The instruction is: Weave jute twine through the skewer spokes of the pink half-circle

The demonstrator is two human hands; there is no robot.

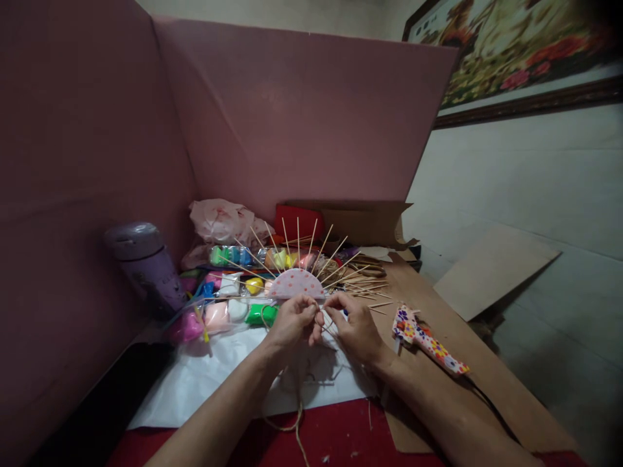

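Note:
My left hand is closed in a pinch on a length of twine, which trails down over the white sheet to the red cloth. Close beside it, my right hand pinches at the same twine, its fingertips almost meeting the left ones. A thin strand shows between the two hands. Just beyond my fingers stands a pale pink half-disc with orange dots. Thin wooden sticks fan out from its curved edge. My fingers partly cover its lower edge, so I cannot tell whether the twine is attached there.
Packets of coloured clay lie left of the half-disc. A lilac flask stands farther left. Loose wooden sticks lie to the right, near a flower-patterned glue gun on cardboard. Pink panels enclose the back and left.

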